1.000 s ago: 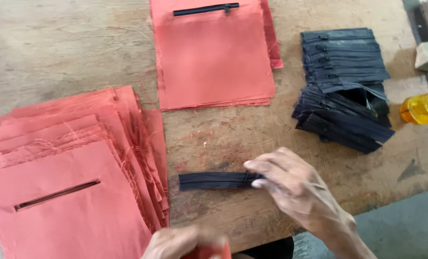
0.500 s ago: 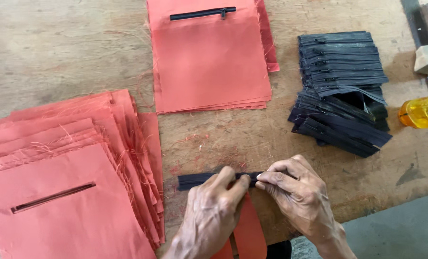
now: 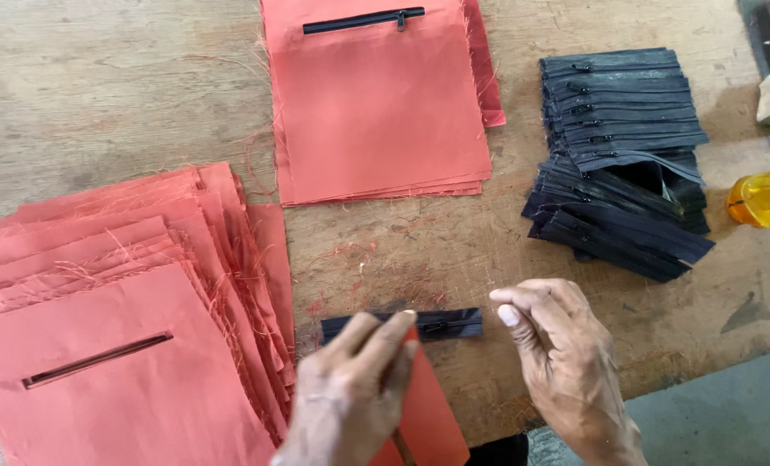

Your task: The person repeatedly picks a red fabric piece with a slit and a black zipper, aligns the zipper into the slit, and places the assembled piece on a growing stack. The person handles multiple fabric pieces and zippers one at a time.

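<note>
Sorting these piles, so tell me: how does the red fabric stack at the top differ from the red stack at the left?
The top stack is squared up, edges aligned; the left stack is fanned out, many frayed edges showing. The top stack's uppermost piece has a black zipper fitted in its slot; the left stack's uppermost piece shows an open slit without one. Both are the same red cloth on the wooden table.

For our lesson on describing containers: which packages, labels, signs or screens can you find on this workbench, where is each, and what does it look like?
Plastic bottle: at the right edge of the wooden table, lying beside the stack of black zippers; rounded, clear yellow-orange, only partly in view.
No labels, signs or screens can be seen.
</note>
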Demonstrator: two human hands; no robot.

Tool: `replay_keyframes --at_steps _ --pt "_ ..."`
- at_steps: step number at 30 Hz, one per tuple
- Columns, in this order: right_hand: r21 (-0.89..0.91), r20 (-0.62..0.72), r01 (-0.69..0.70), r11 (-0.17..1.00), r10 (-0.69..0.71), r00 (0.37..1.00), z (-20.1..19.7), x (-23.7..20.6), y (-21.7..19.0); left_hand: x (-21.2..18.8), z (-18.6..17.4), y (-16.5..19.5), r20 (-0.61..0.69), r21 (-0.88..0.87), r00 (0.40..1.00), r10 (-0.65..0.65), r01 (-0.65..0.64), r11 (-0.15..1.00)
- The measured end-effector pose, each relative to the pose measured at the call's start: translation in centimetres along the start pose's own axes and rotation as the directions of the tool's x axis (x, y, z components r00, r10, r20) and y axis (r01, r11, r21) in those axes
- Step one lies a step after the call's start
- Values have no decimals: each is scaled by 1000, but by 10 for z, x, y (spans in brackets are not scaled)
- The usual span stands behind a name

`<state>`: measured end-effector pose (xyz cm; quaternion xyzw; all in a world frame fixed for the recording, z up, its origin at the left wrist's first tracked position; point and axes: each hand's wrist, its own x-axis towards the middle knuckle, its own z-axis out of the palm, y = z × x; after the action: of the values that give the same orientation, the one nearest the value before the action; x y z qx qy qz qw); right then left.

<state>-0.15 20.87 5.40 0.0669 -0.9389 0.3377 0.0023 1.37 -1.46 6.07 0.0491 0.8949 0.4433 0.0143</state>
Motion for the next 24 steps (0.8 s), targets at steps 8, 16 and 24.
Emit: replay_keyframes --at_steps 8,16,24 --pt "-82 177 -231 970 242 954 8 9 -14 20 -82 -18 -386 111 922 -21 69 991" --pt "-89 94 169 981 -161 982 -3 10 -19 45 -104 -33 -424 586 857 292 13 810" --pt "63 126 -242 968 233 964 -15 13 -13 15 -16 2 12 -54 928 371 -370 927"
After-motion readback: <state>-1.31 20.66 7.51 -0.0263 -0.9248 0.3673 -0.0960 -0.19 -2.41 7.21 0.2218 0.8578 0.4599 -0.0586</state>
